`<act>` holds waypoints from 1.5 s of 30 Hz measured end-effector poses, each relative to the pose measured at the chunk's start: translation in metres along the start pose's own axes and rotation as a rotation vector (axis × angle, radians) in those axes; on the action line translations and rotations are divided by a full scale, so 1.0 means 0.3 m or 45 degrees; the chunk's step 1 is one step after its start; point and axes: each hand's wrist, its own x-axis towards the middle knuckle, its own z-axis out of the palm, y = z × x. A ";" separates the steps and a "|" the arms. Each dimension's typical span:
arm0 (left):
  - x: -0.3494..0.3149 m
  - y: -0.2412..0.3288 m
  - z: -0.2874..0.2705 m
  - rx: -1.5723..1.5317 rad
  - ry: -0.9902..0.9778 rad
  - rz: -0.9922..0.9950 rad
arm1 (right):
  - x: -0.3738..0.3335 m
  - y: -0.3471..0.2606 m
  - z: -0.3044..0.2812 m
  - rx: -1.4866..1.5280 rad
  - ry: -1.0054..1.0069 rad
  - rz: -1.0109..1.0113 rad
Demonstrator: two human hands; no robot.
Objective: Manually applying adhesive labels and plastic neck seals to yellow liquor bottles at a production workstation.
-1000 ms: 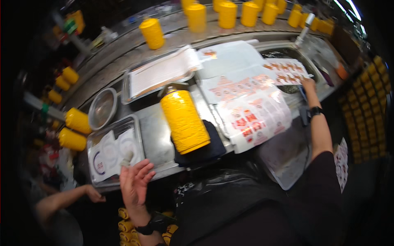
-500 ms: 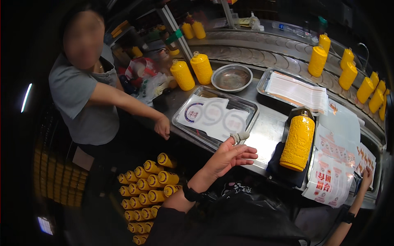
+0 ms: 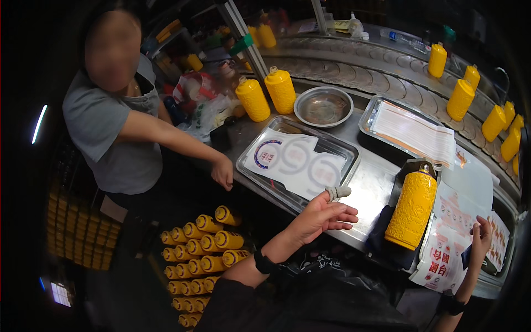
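Note:
My left hand [image 3: 323,217] hovers over the front edge of the metal worktop, palm up, fingers stretched and apart. A greyish cloth cover [image 3: 338,192] sits on one of its fingers; it holds nothing. At the right, my right hand [image 3: 482,237] is raised beside a sheet of small orange decals [image 3: 498,235], fingers curled. A small dark blue piece [image 3: 466,257] shows at its palm, partly hidden. Between my hands a yellow embossed bottle [image 3: 412,210] lies on a dark cloth-covered stand [image 3: 381,229]. Red-printed decal sheets [image 3: 441,257] lie right of the bottle.
A metal tray [image 3: 241,165] holds ring-shaped decals, near a round metal bowl [image 3: 352,108]. Another tray [image 3: 362,126] holds striped sheets. Yellow bottles [image 3: 279,91] stand behind; more ride the conveyor [image 3: 381,69]. Several bottles [image 3: 229,239] are stacked below left. A co-worker's hand [image 3: 222,172] is near the worktop.
The view has shifted, so the worktop sits lower and further right. My right hand has lifted off the orange decal sheet and moved left. My left hand keeps its open pose.

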 end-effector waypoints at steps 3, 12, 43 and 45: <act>0.029 0.005 -0.003 0.000 0.006 -0.032 | -0.005 -0.079 0.062 0.009 -0.093 -0.003; 0.090 0.028 0.007 0.034 -0.018 -0.079 | 0.014 -0.197 0.154 -0.037 -0.172 0.003; 0.159 -0.072 0.121 0.288 -0.248 -0.073 | -0.630 -0.038 -0.358 -0.083 0.829 0.420; 0.204 -0.068 0.127 0.292 -0.383 -0.035 | -0.756 0.039 -0.410 -0.234 1.014 0.501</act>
